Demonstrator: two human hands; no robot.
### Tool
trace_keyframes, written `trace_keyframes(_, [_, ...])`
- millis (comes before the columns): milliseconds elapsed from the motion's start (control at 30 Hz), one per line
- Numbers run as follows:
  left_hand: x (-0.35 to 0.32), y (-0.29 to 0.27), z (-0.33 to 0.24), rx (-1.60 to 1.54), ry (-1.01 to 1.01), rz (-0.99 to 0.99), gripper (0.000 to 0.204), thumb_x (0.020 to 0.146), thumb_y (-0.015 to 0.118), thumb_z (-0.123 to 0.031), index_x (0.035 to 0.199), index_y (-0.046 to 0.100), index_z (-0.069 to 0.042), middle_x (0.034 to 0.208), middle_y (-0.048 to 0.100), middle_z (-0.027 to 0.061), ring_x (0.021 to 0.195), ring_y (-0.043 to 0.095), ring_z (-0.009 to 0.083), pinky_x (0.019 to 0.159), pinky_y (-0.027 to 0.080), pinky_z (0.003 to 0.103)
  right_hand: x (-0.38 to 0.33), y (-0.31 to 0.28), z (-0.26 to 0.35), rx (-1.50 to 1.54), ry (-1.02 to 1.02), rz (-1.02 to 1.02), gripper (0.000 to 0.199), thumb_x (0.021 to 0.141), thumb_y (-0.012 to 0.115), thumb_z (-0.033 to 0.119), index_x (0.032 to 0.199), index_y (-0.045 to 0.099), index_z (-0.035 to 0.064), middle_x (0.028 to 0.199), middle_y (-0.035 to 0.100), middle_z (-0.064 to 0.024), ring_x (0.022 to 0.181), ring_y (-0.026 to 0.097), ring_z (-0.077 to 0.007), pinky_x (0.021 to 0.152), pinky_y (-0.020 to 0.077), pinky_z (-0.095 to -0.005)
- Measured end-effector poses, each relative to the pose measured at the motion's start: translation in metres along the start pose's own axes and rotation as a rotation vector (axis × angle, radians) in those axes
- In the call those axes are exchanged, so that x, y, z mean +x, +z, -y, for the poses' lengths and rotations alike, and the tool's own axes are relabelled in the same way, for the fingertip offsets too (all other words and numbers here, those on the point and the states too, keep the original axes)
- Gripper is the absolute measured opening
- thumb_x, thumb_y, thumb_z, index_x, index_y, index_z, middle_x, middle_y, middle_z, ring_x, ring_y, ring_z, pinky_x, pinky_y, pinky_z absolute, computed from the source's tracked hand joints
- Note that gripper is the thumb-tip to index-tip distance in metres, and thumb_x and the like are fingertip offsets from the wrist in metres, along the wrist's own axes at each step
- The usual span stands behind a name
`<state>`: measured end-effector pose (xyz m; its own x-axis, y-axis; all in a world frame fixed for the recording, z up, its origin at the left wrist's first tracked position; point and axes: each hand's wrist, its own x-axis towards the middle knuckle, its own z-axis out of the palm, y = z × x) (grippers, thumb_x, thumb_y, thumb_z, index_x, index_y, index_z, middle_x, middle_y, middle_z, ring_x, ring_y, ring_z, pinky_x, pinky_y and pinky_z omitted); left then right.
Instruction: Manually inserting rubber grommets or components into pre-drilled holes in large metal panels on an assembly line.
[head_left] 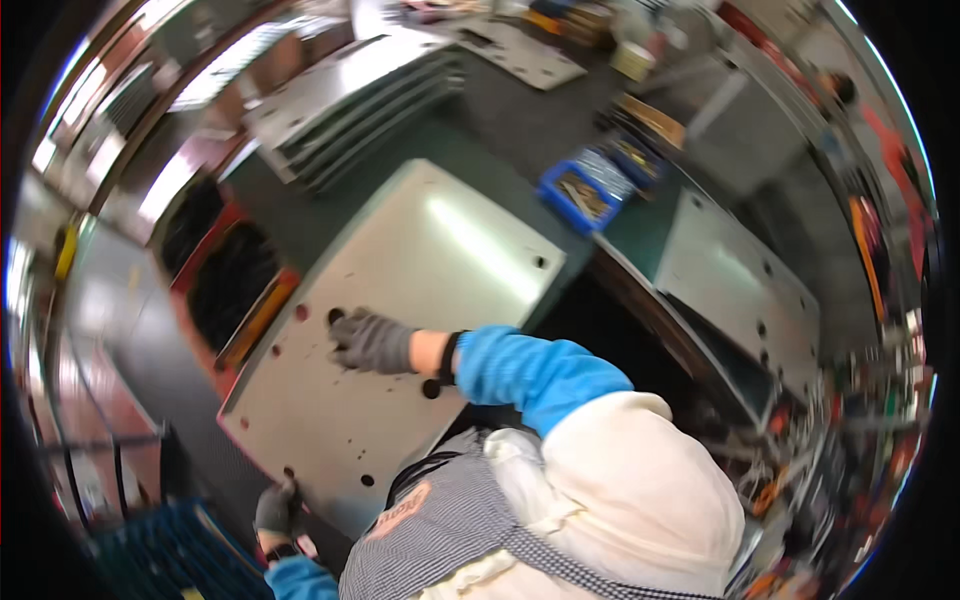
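A large pale metal panel (400,250) with several round holes lies slanted across the dark green work surface in front of me. My right hand (372,343), in a grey glove, rests on the panel beside a dark round hole (336,315). Its fingers are bent and spread, and I make out nothing in them. At the panel's near left corner my left hand (276,506), also gloved in grey, is closed on the edge, with a fingertip over the top face. The fingers under the panel are hidden.
A blue bin (580,196) of small metal parts stands at the panel's far right. Stacked panels (370,100) lie at the back left, and another holed panel (745,280) leans at the right. A red-framed cart (205,325) with dark contents stands close by on the left.
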<state>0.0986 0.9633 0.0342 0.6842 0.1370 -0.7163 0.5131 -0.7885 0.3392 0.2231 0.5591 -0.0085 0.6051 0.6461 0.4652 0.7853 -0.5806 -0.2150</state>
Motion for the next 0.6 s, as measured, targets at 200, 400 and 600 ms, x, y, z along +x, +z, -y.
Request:
trace_keyframes(200, [0.008, -0.001, 0.015, -0.228, 0.04, 0.082, 0.043, 0.1, 0.057, -0.039, 0.092, 0.065, 0.002, 0.07, 0.056, 0.0013, 0.061, 0.051, 0.0099, 0.053, 0.039, 0.028, -0.005, -0.028, 0.02, -0.136, 0.043, 0.198, 0.016, 0.082, 0.064, 0.02, 0.096, 0.066, 0.0118, 0.106, 0.059, -0.0073, 0.1, 0.061, -0.0249, 0.083, 0.0508, -0.0389])
trace_keyframes(400, [0.014, -0.001, 0.031, -0.259, 0.115, 0.189, 0.031, 0.105, 0.049, -0.025, 0.105, 0.063, 0.002, 0.08, 0.064, 0.0043, 0.067, 0.056, 0.0128, 0.059, 0.046, 0.03, -0.054, -0.044, 0.05, 0.295, 0.503, 0.381, 0.024, 0.082, 0.069, 0.022, 0.099, 0.069, 0.004, 0.116, 0.062, -0.0131, 0.095, 0.067, -0.0351, 0.084, 0.0543, -0.0432])
trace_keyframes(600, [0.018, -0.008, 0.041, 0.401, 0.552, 0.046, 0.034, 0.102, 0.054, -0.03, 0.097, 0.065, 0.003, 0.073, 0.06, 0.0019, 0.064, 0.054, 0.0129, 0.059, 0.044, 0.03, -0.107, -0.006, 0.056, 0.204, 0.741, -0.016, 0.025, 0.078, 0.071, 0.021, 0.094, 0.069, 0.0021, 0.117, 0.06, -0.0162, 0.1, 0.064, -0.0333, 0.084, 0.0534, -0.0413])
